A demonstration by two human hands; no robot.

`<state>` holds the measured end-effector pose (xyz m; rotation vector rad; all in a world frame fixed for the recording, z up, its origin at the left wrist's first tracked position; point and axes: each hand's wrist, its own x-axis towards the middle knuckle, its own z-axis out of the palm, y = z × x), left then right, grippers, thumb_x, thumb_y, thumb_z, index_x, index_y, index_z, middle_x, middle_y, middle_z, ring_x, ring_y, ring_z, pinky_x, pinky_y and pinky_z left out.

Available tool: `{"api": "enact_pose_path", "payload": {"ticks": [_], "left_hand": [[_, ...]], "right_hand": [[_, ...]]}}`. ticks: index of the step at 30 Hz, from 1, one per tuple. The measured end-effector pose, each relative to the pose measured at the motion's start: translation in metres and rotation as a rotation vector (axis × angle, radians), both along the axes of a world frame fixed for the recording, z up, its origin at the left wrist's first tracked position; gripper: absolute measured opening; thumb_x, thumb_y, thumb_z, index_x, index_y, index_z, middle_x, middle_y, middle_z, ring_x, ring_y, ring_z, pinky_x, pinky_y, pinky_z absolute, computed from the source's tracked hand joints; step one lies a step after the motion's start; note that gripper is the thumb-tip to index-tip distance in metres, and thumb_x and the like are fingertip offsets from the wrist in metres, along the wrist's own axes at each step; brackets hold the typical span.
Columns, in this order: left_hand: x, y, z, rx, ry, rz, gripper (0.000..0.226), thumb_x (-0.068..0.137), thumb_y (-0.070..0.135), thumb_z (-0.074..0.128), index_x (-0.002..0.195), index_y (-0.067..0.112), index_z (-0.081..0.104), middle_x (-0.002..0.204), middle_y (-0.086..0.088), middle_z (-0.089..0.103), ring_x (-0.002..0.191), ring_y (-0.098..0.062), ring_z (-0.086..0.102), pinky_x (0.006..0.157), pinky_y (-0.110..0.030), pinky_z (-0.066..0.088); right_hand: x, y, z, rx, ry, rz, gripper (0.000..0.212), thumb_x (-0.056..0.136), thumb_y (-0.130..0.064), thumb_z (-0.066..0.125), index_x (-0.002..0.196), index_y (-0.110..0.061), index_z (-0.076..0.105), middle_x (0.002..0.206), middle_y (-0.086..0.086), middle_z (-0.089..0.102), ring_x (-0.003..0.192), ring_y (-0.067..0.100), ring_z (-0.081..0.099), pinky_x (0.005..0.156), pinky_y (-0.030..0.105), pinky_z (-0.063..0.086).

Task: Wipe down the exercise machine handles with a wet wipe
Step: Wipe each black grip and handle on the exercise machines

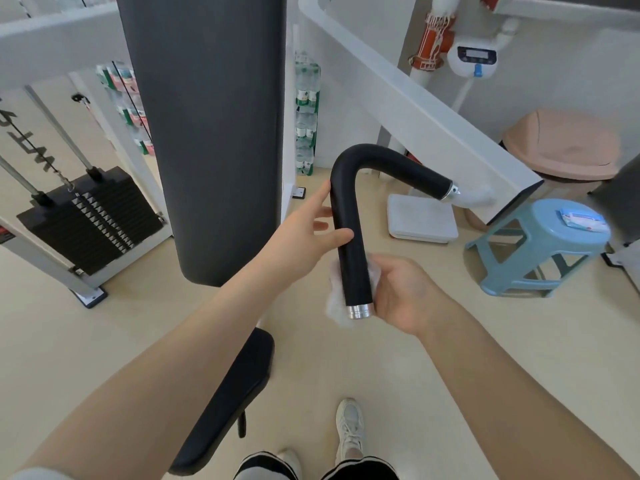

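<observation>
A black padded handle [349, 216], bent like an elbow and capped with a silver ring at its lower end, hangs from a white machine arm [433, 123]. My left hand [304, 233] rests against the handle's upright part, thumb in front and fingers behind, in a loose hold. My right hand [398, 292] cups the lower end from the right and behind. It presses a white wet wipe [334, 306] around the handle; the wipe shows on both sides of the handle, most of it hidden by the handle.
A tall dark back pad [211, 133] and a black seat [228, 396] lie to the left. A weight stack [90, 220] stands at far left. A blue stool [540, 247] carries a wipe packet [583, 220]. A pink bin [568, 147] and a white scale [420, 220] sit behind.
</observation>
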<state>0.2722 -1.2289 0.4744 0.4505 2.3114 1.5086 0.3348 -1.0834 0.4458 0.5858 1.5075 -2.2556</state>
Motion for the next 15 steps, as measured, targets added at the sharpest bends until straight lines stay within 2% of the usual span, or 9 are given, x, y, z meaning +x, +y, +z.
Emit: {"api": "enact_pose_path", "payload": {"ticks": [3, 5, 6, 7, 8, 10, 11, 13, 15], "left_hand": [[-0.001, 0.0, -0.001, 0.008, -0.014, 0.009, 0.073, 0.088, 0.027, 0.06, 0.142, 0.047, 0.016, 0.115, 0.015, 0.052, 0.092, 0.004, 0.057, 0.07, -0.011, 0.036], [0.001, 0.0, -0.003, 0.01, 0.006, 0.022, 0.07, 0.089, 0.027, 0.059, 0.143, 0.044, 0.018, 0.109, 0.019, 0.053, 0.089, 0.006, 0.057, 0.068, -0.01, 0.038], [0.002, 0.0, -0.006, 0.016, 0.027, 0.038, 0.065, 0.091, 0.027, 0.056, 0.143, 0.041, 0.021, 0.107, 0.019, 0.055, 0.09, 0.006, 0.057, 0.071, -0.011, 0.04], [0.001, 0.0, -0.008, 0.026, 0.055, 0.065, 0.057, 0.093, 0.026, 0.052, 0.143, 0.037, 0.028, 0.106, 0.017, 0.059, 0.091, 0.003, 0.059, 0.077, -0.013, 0.043], [-0.001, -0.002, -0.01, 0.045, 0.074, 0.104, 0.047, 0.095, 0.025, 0.048, 0.14, 0.033, 0.036, 0.104, 0.014, 0.063, 0.093, 0.0, 0.06, 0.082, -0.017, 0.046], [-0.007, -0.005, -0.009, 0.103, 0.068, 0.186, 0.034, 0.098, 0.021, 0.04, 0.129, 0.026, 0.054, 0.099, 0.014, 0.065, 0.092, -0.005, 0.061, 0.084, -0.023, 0.049], [-0.011, -0.007, -0.008, 0.126, 0.06, 0.214, 0.031, 0.098, 0.02, 0.039, 0.121, 0.023, 0.06, 0.098, 0.015, 0.065, 0.091, -0.004, 0.061, 0.082, -0.023, 0.049], [-0.016, -0.007, -0.005, 0.148, 0.058, 0.245, 0.029, 0.098, 0.018, 0.039, 0.109, 0.022, 0.065, 0.097, 0.017, 0.064, 0.086, 0.0, 0.06, 0.08, -0.021, 0.049], [-0.017, -0.004, -0.005, 0.151, 0.055, 0.271, 0.027, 0.097, 0.015, 0.04, 0.106, 0.022, 0.065, 0.097, 0.015, 0.065, 0.085, 0.0, 0.061, 0.08, -0.022, 0.049]], "right_hand": [[-0.006, -0.011, 0.003, 0.082, 0.127, -0.113, 0.034, 0.097, -0.032, 0.039, 0.114, -0.012, 0.06, 0.107, 0.012, 0.065, 0.097, 0.023, 0.064, 0.087, 0.037, 0.051], [0.015, -0.018, -0.01, 0.285, 0.266, -0.088, 0.033, 0.094, -0.036, 0.041, 0.115, -0.019, 0.059, 0.104, 0.01, 0.062, 0.099, 0.019, 0.058, 0.086, 0.029, 0.046], [0.028, -0.02, -0.016, 0.394, 0.369, -0.06, 0.03, 0.096, -0.035, 0.04, 0.12, -0.029, 0.056, 0.109, 0.002, 0.062, 0.103, 0.012, 0.056, 0.086, 0.022, 0.044], [0.039, -0.02, -0.019, 0.504, 0.5, -0.021, 0.031, 0.098, -0.034, 0.039, 0.128, -0.039, 0.048, 0.123, -0.011, 0.056, 0.113, 0.002, 0.05, 0.091, 0.013, 0.039], [0.044, -0.017, -0.025, 0.629, 0.651, 0.047, 0.035, 0.099, -0.034, 0.036, 0.133, -0.042, 0.037, 0.14, -0.022, 0.038, 0.127, -0.006, 0.036, 0.097, 0.005, 0.03], [0.039, -0.007, -0.027, 0.976, 0.895, 0.266, 0.042, 0.099, -0.04, 0.028, 0.14, -0.034, 0.033, 0.153, -0.026, 0.006, 0.14, -0.004, 0.012, 0.108, 0.008, 0.019], [0.031, 0.0, -0.025, 1.201, 1.001, 0.375, 0.045, 0.099, -0.041, 0.025, 0.14, -0.028, 0.038, 0.155, -0.019, 0.006, 0.142, 0.003, 0.011, 0.111, 0.016, 0.019], [0.012, 0.011, -0.019, 1.566, 1.228, 0.588, 0.046, 0.099, -0.039, 0.023, 0.128, -0.021, 0.054, 0.152, -0.002, 0.029, 0.142, 0.018, 0.02, 0.113, 0.033, 0.02], [-0.008, 0.019, -0.005, 1.683, 1.363, 0.748, 0.049, 0.099, -0.038, 0.021, 0.113, -0.019, 0.065, 0.139, 0.005, 0.05, 0.135, 0.024, 0.033, 0.111, 0.038, 0.022]]}}
